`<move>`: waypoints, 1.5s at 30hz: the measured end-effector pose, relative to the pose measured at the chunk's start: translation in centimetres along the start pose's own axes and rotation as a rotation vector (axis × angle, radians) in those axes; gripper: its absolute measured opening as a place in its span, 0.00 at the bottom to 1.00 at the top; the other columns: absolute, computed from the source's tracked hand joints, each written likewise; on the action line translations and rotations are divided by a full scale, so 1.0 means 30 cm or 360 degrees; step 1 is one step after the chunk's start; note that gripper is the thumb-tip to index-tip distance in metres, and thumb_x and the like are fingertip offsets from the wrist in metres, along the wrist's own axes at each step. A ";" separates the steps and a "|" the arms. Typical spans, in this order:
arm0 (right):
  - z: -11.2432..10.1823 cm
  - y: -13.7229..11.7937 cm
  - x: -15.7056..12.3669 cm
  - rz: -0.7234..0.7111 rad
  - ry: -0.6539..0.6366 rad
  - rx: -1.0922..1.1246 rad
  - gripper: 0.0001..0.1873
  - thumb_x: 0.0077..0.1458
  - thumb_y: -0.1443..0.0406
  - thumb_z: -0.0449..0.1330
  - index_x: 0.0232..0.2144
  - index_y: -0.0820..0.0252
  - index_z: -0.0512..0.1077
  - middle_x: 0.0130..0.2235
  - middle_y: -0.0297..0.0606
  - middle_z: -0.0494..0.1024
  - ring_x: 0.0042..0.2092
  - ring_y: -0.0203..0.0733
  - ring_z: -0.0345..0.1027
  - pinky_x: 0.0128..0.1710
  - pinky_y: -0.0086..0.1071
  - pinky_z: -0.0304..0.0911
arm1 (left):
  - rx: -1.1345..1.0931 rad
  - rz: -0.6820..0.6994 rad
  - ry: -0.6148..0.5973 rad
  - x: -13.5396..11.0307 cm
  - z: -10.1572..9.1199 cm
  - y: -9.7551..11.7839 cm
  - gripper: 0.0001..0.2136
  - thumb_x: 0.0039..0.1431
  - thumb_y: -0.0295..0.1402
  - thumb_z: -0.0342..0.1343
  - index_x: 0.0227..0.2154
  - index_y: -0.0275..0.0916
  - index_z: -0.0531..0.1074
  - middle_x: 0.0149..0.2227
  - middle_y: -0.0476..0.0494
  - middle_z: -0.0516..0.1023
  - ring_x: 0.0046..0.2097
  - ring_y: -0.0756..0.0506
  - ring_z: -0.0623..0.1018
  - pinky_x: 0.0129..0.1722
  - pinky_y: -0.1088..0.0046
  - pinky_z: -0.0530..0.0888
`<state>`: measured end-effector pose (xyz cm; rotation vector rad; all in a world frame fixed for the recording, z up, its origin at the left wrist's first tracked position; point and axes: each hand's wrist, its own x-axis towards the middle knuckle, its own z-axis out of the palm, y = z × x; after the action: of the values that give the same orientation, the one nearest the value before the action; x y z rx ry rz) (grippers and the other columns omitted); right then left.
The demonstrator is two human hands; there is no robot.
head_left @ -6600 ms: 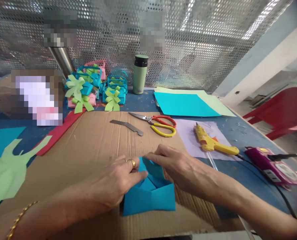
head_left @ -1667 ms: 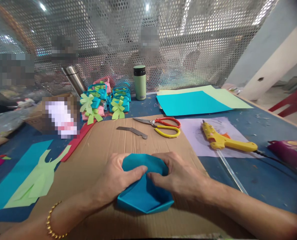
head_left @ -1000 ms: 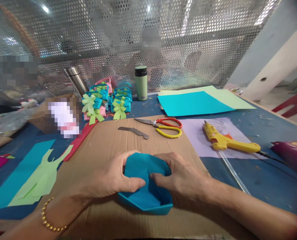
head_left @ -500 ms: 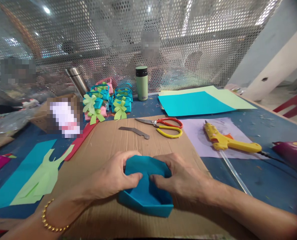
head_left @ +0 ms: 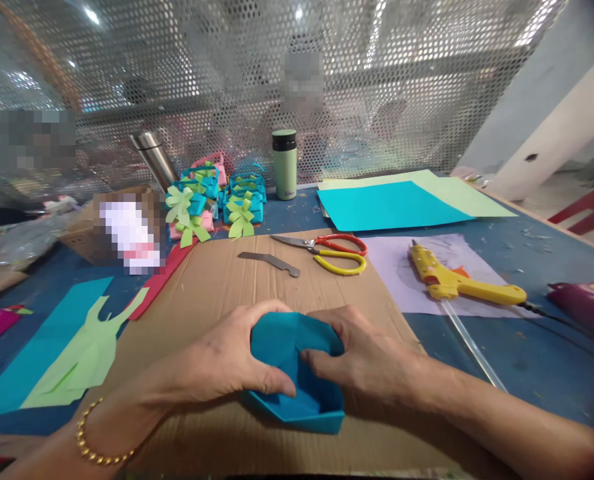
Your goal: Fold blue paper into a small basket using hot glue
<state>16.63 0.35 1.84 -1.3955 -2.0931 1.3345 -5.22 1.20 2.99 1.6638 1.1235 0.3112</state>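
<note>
A small blue paper box [head_left: 309,419], with its top facing me, rests on the cardboard sheet [head_left: 217,293]. My left hand [head_left: 231,353] grips its left side, the thumb reaching inside over the near left wall and the fingers hidden behind the outer wall. On the opposite side my right hand [head_left: 364,353] is closed on the far right wall, thumb inside and fingers outside. Beyond the box lie a thin metal blade [head_left: 271,261] and scissors [head_left: 327,250] with one red and one yellow handle.
A yellow glue gun [head_left: 457,283] lies on lilac paper [head_left: 391,267] at right. Blue paper [head_left: 397,205] and green sheets lie behind. Finished paper baskets [head_left: 247,207], a green flask [head_left: 285,167] and a steel bottle [head_left: 154,160] stand at the back. Green paper cutouts [head_left: 81,353] lie left.
My left thumb has moved down and toward me along the inside of the box. My right hand keeps nearly the same hold.
</note>
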 end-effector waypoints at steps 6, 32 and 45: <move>0.003 0.005 0.001 0.0028 0.0016 -0.0042 0.02 0.48 0.67 0.57 0.25 0.60 0.69 0.24 0.29 0.65 0.25 0.32 0.55 0.21 0.27 0.49 | 0.0147 0.0161 0.0105 0.007 0.008 -0.006 0.19 0.51 0.30 0.65 0.48 0.46 0.73 0.44 0.53 0.79 0.43 0.47 0.76 0.41 0.74 0.72; 0.008 0.008 0.005 0.0023 0.0044 -0.0022 0.06 0.52 0.64 0.58 0.27 0.61 0.72 0.24 0.30 0.68 0.25 0.32 0.57 0.21 0.26 0.51 | -0.0227 0.0012 0.0039 0.024 0.032 -0.051 0.07 0.55 0.34 0.62 0.31 0.35 0.73 0.28 0.52 0.71 0.29 0.52 0.68 0.26 0.78 0.65; -0.003 -0.017 -0.006 -0.0001 0.0022 -0.0103 0.05 0.52 0.67 0.57 0.25 0.60 0.71 0.24 0.29 0.66 0.24 0.30 0.56 0.21 0.26 0.51 | -0.0258 0.0062 0.0094 0.025 0.050 -0.051 0.08 0.54 0.32 0.62 0.25 0.36 0.69 0.24 0.55 0.66 0.27 0.53 0.64 0.23 0.80 0.63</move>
<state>16.49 0.20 2.34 -1.4258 -2.1455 1.2639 -4.61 0.88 0.83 1.5431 1.0810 0.4669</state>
